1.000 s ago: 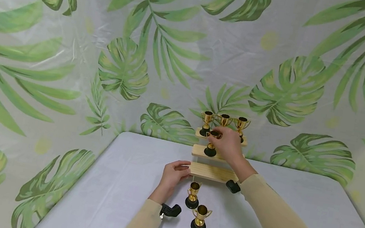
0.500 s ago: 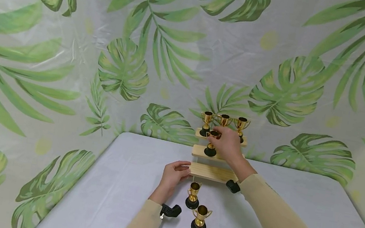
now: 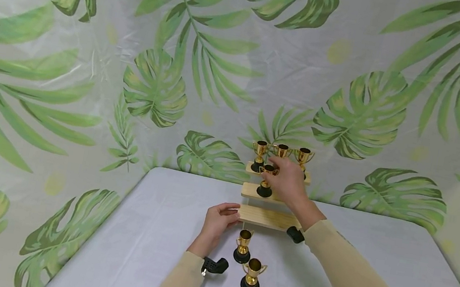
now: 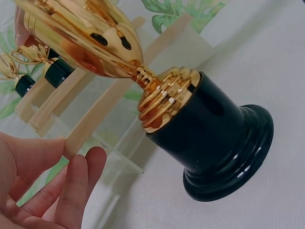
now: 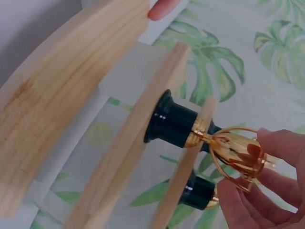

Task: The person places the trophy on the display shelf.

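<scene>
My right hand pinches a small gold trophy cup by its bowl and handles. That trophy's black base touches the middle board of a three-step wooden display shelf, near its left end. My left hand grips the left end of the lowest board between thumb and fingers, as the left wrist view shows. Three more trophies, the left one among them, stand upright on the top board; my right hand partly hides them.
Two trophies stand upright on the white-covered table before the shelf: a nearer one and a farther one, which looms large in the left wrist view. A leaf-patterned curtain hangs right behind the shelf.
</scene>
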Demonstrator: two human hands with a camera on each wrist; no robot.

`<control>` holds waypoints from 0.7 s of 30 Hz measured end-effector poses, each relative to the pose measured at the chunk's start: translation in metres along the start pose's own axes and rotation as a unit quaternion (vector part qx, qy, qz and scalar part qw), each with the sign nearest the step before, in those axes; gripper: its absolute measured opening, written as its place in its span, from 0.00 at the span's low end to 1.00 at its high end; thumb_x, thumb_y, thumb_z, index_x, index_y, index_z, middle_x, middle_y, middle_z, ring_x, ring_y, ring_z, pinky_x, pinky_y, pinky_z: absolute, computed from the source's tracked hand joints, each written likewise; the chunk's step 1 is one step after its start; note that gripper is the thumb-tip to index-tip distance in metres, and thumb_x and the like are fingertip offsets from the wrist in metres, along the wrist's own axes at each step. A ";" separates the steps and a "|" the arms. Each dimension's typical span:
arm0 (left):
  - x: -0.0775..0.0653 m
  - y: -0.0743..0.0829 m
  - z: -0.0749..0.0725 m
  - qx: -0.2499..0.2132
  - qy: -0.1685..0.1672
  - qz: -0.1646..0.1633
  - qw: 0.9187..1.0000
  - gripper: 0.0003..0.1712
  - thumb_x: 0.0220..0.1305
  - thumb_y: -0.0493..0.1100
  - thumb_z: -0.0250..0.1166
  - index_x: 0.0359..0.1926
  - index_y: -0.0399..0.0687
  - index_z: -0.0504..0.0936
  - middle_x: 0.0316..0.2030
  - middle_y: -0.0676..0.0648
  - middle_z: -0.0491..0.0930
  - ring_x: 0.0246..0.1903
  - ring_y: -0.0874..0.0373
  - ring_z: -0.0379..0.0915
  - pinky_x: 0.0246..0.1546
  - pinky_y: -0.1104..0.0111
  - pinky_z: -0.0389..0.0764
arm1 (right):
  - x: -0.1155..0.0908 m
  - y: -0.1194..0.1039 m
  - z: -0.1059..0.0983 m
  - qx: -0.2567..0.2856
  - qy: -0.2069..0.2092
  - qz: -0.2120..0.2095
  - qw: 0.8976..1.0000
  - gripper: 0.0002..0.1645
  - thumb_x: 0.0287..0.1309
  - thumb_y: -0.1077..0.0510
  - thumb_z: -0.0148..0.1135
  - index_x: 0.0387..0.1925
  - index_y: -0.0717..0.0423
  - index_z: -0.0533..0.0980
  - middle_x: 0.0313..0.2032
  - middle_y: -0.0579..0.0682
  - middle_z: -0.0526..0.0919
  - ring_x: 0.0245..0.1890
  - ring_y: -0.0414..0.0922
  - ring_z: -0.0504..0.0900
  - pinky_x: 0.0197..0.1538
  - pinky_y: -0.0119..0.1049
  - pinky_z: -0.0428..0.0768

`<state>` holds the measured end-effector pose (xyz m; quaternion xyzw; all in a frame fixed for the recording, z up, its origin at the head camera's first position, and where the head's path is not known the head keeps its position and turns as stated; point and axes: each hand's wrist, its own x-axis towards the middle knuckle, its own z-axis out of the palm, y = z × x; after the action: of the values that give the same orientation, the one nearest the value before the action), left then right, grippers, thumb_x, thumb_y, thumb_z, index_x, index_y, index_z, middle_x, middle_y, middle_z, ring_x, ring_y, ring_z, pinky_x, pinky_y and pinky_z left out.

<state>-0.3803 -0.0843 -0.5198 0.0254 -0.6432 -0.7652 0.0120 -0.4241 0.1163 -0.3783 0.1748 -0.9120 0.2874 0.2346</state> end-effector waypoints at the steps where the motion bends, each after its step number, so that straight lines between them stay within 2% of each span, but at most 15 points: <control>1: 0.000 0.000 0.000 0.000 0.000 0.001 1.000 0.18 0.61 0.30 0.71 0.53 0.38 0.85 0.44 0.39 0.85 0.38 0.53 0.85 0.45 0.57 0.86 | 0.000 -0.001 -0.001 -0.001 0.001 -0.004 1.000 0.31 0.55 0.52 0.77 0.60 0.56 0.80 0.44 0.54 0.83 0.41 0.50 0.80 0.39 0.49 0.81; 8: 0.000 -0.002 0.000 0.001 0.000 0.003 1.000 0.17 0.60 0.30 0.71 0.51 0.39 0.86 0.43 0.41 0.85 0.37 0.54 0.85 0.43 0.60 0.86 | -0.002 -0.005 -0.011 -0.004 0.007 0.001 1.000 0.31 0.56 0.51 0.76 0.61 0.54 0.79 0.50 0.58 0.81 0.35 0.50 0.80 0.34 0.48 0.81; 14: 0.000 -0.002 0.000 -0.008 -0.001 0.001 1.000 0.16 0.59 0.28 0.71 0.50 0.38 0.87 0.42 0.41 0.86 0.36 0.54 0.85 0.41 0.63 0.87 | -0.005 -0.005 -0.017 -0.009 0.008 0.004 1.000 0.30 0.57 0.51 0.75 0.61 0.54 0.79 0.59 0.63 0.77 0.42 0.57 0.82 0.44 0.56 0.82; 21: 0.002 -0.003 0.000 -0.004 -0.002 -0.003 1.000 0.17 0.60 0.29 0.71 0.51 0.39 0.86 0.41 0.41 0.85 0.37 0.54 0.85 0.43 0.61 0.86 | -0.008 -0.007 -0.023 -0.008 0.019 -0.013 1.000 0.30 0.56 0.53 0.76 0.60 0.54 0.80 0.55 0.60 0.79 0.43 0.56 0.82 0.42 0.54 0.82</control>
<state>-0.3823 -0.0837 -0.5228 0.0257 -0.6404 -0.7676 0.0079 -0.4069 0.1261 -0.3623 0.1788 -0.9073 0.2806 0.2570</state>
